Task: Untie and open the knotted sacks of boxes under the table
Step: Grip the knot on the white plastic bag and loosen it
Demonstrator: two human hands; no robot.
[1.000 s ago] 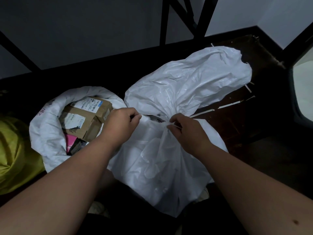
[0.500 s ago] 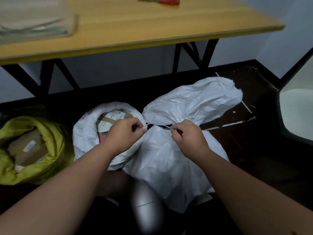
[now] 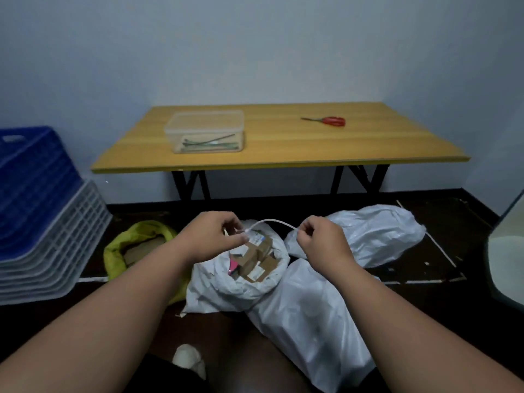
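The big white sack (image 3: 309, 316) lies at lower centre, below the counter (image 3: 283, 148). Left hand (image 3: 211, 236) and right hand (image 3: 320, 239) each pinch an end of the white tie (image 3: 272, 221), mid-frame. Best set the tie aside, then spread the sack's mouth wide.

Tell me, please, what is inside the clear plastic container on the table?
Inside the clear container lie thin strips, seemingly cable ties, along its bottom. Their exact kind and number cannot be made out.

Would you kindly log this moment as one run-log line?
left hand: pinches white tie | right hand: pinches other end | open white sack: boxes showing
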